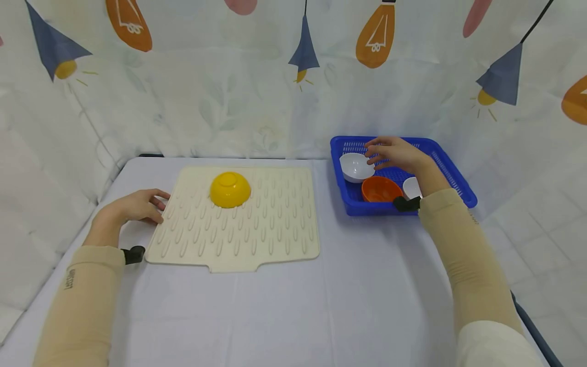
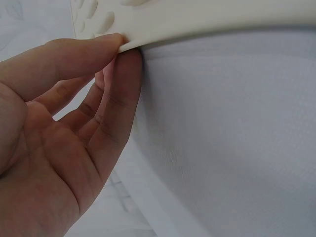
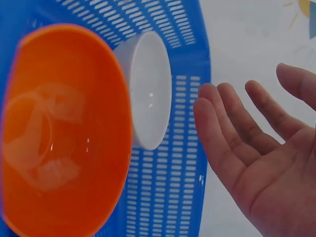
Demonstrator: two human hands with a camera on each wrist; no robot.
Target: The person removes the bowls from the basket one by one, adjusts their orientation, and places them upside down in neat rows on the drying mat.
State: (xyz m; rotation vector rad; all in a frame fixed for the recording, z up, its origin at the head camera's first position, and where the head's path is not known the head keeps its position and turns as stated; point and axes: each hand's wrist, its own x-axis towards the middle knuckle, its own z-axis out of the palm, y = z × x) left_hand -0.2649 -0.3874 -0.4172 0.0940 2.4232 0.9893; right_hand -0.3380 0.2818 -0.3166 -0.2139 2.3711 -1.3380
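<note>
My left hand [image 1: 137,206] pinches the left edge of a cream draining mat [image 2: 197,19] between thumb and fingers. An upside-down yellow bowl [image 1: 230,189] rests on the mat's ribbed upper part. Over the blue basket [image 1: 341,196] hovers my right hand [image 1: 396,154], fingers spread and loosely bent, holding nothing. Inside the basket sit a white bowl [image 1: 356,168] and an orange bowl [image 3: 69,133], both facing up. Another white bowl [image 1: 411,187] is partly hidden behind the right wrist.
A white cloth covers the table [image 1: 275,316]. Behind it hangs a curtain [image 1: 257,102] printed with lamps and bulbs. The basket stands to the right of the mat, near the back edge. A dark bar [image 1: 534,326] runs along the lower right.
</note>
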